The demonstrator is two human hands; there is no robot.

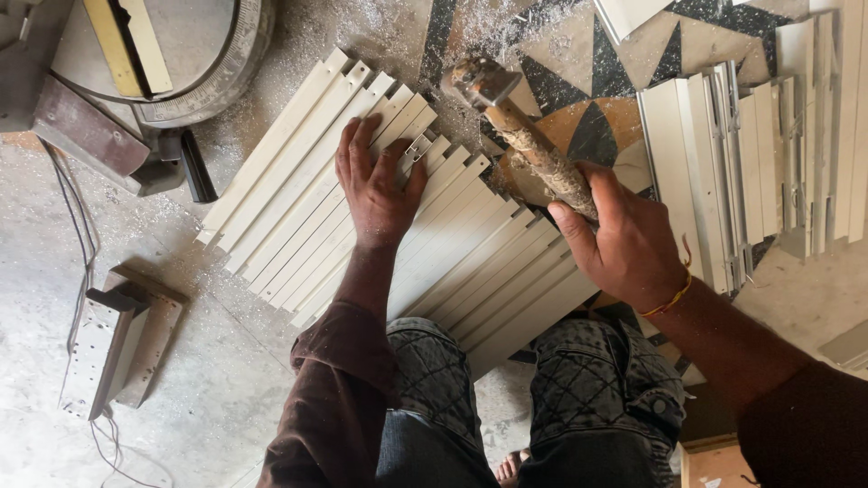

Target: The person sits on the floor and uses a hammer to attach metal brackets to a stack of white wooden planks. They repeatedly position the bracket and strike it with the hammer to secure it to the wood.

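left hand [378, 185] — flat, fingers spread, pressing the row of white strips [298, 212] on the floor | right hand [624, 242] — clenched on wooden hammer [520, 131] handle | hammer axis slants up-left, head probably hovering just beyond the strips' upper ends, right of the left hand

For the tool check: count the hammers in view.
1. The hammer is gripped by the right hand, its head above the white strips. Others may be hidden.

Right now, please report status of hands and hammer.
Left hand flat on pale strips. Right hand grips hammer, head raised above strips. Nothing between.
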